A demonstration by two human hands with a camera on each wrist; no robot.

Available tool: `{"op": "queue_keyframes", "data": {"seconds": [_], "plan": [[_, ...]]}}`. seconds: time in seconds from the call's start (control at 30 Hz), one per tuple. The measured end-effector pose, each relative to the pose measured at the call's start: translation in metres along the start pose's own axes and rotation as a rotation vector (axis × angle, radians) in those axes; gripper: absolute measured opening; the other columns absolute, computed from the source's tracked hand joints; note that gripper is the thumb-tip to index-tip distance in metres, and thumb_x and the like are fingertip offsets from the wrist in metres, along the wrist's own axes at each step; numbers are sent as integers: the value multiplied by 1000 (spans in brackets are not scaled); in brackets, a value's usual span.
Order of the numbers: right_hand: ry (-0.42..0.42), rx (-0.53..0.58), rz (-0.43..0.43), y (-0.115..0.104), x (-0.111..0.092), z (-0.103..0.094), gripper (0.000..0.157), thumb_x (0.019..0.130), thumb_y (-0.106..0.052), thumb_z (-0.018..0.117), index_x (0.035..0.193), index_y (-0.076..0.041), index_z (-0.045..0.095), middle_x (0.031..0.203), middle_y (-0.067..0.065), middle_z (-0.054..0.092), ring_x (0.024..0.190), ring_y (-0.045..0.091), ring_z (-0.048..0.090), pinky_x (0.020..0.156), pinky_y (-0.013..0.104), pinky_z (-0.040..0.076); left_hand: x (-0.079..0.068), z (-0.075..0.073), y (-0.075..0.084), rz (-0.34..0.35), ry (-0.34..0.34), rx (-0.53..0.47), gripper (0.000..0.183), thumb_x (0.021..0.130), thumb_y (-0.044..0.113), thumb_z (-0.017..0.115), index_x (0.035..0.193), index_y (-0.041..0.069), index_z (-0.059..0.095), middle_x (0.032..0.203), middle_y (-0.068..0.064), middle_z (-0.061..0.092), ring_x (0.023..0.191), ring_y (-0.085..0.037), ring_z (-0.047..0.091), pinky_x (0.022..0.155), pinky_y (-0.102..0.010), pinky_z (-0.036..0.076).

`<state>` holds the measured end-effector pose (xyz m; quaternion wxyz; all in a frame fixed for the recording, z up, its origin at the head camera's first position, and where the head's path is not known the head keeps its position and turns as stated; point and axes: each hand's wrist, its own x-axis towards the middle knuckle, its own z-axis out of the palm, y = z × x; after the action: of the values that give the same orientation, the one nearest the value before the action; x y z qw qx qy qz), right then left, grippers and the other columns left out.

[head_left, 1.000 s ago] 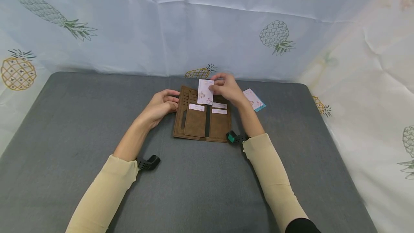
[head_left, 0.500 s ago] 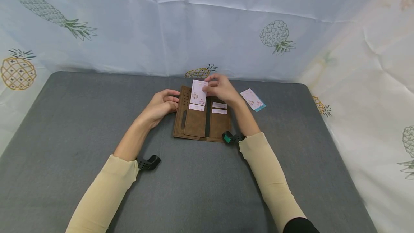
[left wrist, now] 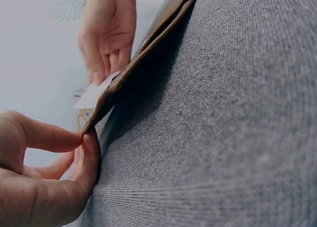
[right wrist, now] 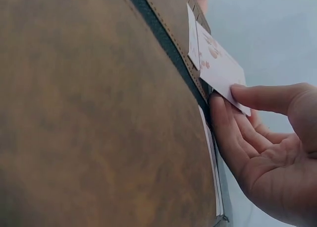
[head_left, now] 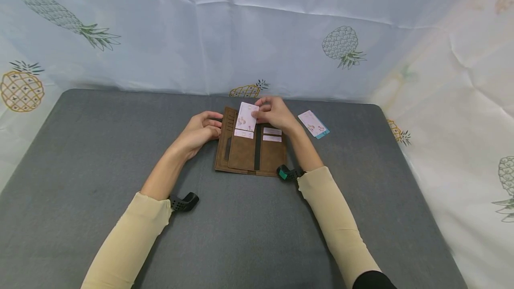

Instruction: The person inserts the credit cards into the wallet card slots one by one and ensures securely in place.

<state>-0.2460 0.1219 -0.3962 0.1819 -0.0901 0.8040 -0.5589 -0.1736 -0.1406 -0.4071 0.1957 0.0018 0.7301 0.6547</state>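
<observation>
A brown wallet [head_left: 242,155] lies spread on the grey table, with pale cards showing in its slots on both sides of a dark centre strip. My right hand [head_left: 275,113] pinches a pink-white printed card [head_left: 246,117] between thumb and fingers. The card's lower edge is at the left slots, just above a card [head_left: 243,134] sitting there. In the right wrist view, the thumb presses on the face of the held card [right wrist: 218,63]. With thumb and fingertip, my left hand [head_left: 201,129] pinches the wallet's left edge, as the left wrist view shows.
To the right of the wallet lie a pink-white card [head_left: 312,122] and a blue one [head_left: 323,134] partly under it. Two card edges [head_left: 272,134] show in the wallet's right slots. Behind the table [head_left: 160,253] hangs a pineapple-print cloth [head_left: 257,35].
My right hand has carried the card left from over the wallet's centre to the left slots, and then slightly down. The left hand has stayed at the wallet's edge.
</observation>
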Motion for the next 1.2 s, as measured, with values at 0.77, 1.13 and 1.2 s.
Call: {"op": "queue_keyframes", "data": {"seconds": [0.77,1.13,1.2], "plan": [[-202,-309,-84,2,-1,-7,23,94,-11,82,111,0,71,99,6,72,91,15,68,82,26,55,0,0,0,8,-5,13,54,104,-6,48,157,0,46,127,-18,57,101,-19,61,87,-24,56],[-303,-332,-126,0,-2,-7,11,97,-9,80,103,-2,74,91,2,71,82,13,64,78,26,53,-1,1,0,2,0,19,54,104,-6,48,157,1,46,126,-18,57,100,-19,60,87,-23,55],[-311,-333,-130,1,-2,-7,9,98,-8,79,103,-2,75,91,2,73,82,14,64,77,26,53,-1,1,0,1,0,21,54,104,-6,49,157,1,46,126,-18,57,100,-19,60,87,-23,55]]}}
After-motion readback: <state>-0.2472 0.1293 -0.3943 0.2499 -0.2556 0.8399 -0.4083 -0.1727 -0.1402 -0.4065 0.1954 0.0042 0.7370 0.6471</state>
